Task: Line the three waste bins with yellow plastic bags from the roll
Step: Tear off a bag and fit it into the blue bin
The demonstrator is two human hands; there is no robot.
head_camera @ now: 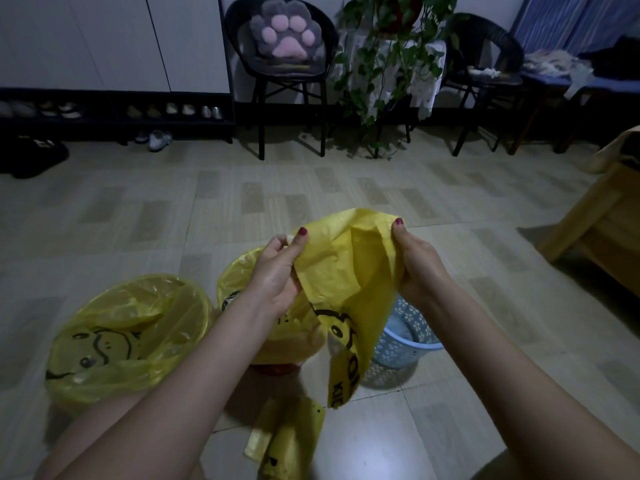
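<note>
A yellow plastic bag with black print hangs in the air between my hands. My left hand pinches its top left edge and my right hand pinches its top right edge, holding the mouth spread. Below it stands a light blue perforated bin with no bag in it. On the floor at the left, one bin is lined with a yellow bag, and a second lined bin sits partly behind my left arm. The roll of yellow bags lies on the tiles near me.
A black chair with a paw cushion, a trailing plant on a small table and another black chair stand along the far wall. A shoe rack is at the left. A wooden furniture piece is at the right.
</note>
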